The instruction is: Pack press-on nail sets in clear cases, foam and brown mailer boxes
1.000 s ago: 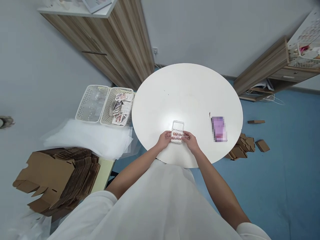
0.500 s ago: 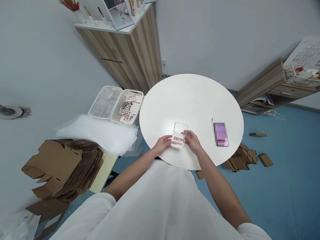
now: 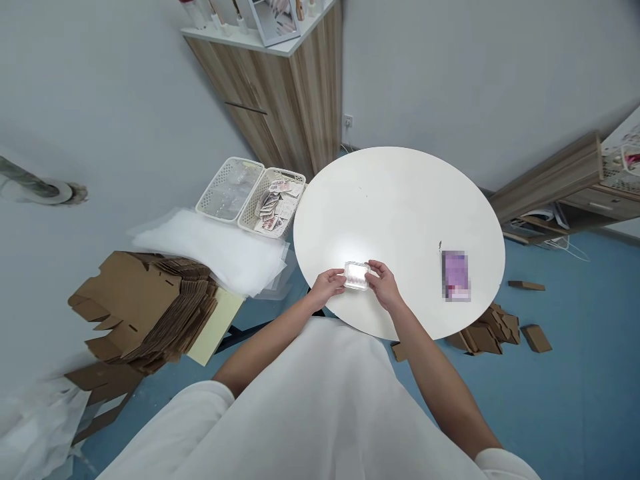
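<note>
Between my two hands, over the near side of the white oval table [image 3: 400,207], is a small clear case of press-on nails [image 3: 357,275]. Its transparent lid looks down over the nails, and glare hides much of what lies inside. My left hand [image 3: 327,289] grips the case's left edge between thumb and fingers. On the opposite edge, my right hand [image 3: 383,283] holds the case with its thumb and fingers.
A phone with a blurred purple screen [image 3: 455,276] lies on the table's right. Left of the table are a basket of cards [image 3: 273,203], a basket of clear packaging [image 3: 230,190], white sheets [image 3: 215,247] and flattened cardboard boxes [image 3: 140,300]. Small brown boxes [image 3: 537,339] lie on the floor.
The lid of the nail case, standing up before, has come down over the nails. Both hands stay at the case's sides. The whole view has shifted slightly.
</note>
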